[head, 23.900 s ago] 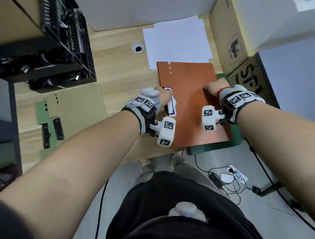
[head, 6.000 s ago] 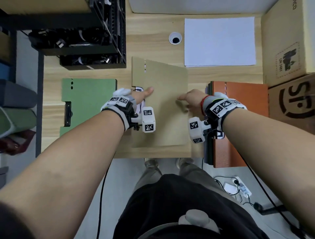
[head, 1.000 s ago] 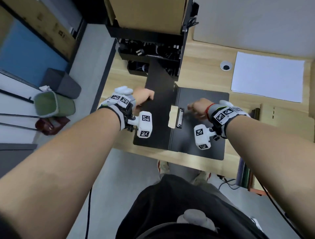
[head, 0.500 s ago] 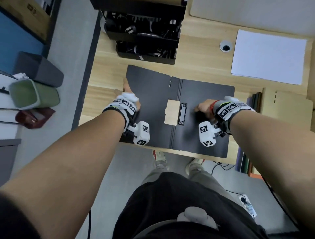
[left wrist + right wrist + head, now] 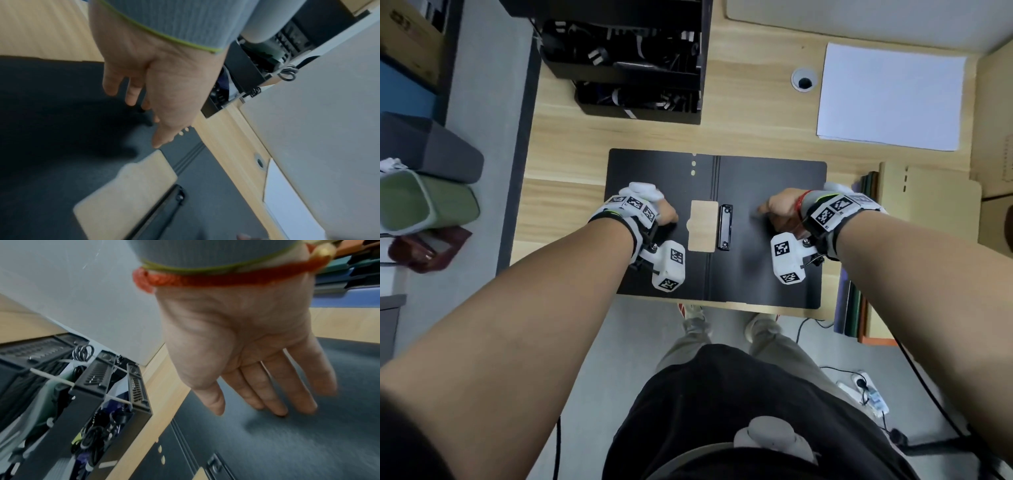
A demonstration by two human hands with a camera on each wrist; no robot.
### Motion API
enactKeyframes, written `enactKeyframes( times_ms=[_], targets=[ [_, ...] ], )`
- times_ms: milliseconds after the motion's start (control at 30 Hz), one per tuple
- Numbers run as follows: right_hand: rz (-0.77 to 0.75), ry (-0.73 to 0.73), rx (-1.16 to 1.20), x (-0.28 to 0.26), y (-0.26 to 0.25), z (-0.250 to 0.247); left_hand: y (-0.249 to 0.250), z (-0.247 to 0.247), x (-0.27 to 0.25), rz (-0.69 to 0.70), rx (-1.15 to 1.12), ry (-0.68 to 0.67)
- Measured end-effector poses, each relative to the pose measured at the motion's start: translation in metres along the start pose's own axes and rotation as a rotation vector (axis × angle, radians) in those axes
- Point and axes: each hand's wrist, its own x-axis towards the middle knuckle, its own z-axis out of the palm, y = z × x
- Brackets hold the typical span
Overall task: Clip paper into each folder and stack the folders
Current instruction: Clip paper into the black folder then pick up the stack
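Note:
A black folder (image 5: 756, 192) lies spread open and flat on the wooden desk, inside up. Its black metal clip (image 5: 724, 227) sits just right of the spine, beside a rectangular cut-out window (image 5: 702, 226) in the left cover. My left hand (image 5: 666, 215) hovers over the left cover with fingers loose (image 5: 131, 95), holding nothing. My right hand (image 5: 774, 212) presses straight fingertips (image 5: 279, 408) on the right cover (image 5: 308, 443). A stack of white paper (image 5: 890, 96) lies at the back right. A tan folder (image 5: 928, 205) tops the stack of closed folders at the right.
A black wire rack (image 5: 633, 58) full of cables stands at the back left of the desk (image 5: 739, 137). A cable grommet hole (image 5: 804, 79) lies beside the paper. Green and grey bins (image 5: 424, 192) stand on the floor to the left. Cardboard boxes flank the far right.
The black folder's left cover has gone from upright to flat. My left hand moved from the cover's outer edge inward toward the window. My right hand stays on the right cover.

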Motion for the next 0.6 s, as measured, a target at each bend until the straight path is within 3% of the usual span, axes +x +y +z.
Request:
enactKeyframes(
  times_ms=[200,400,600],
  targets=[
    [-0.006,0.022,0.198,0.001,0.014,-0.036,0.066,-0.009,0.006,0.194,-0.117,0.058],
    [-0.078,0.198,0.54,0.015,0.028,-0.087,0.13,-0.012,0.01,0.32,-0.095,0.067],
    [-0.098,0.256,0.996,0.029,0.05,-0.144,0.193,-0.001,0.028,0.408,-0.04,0.049]
  ],
)
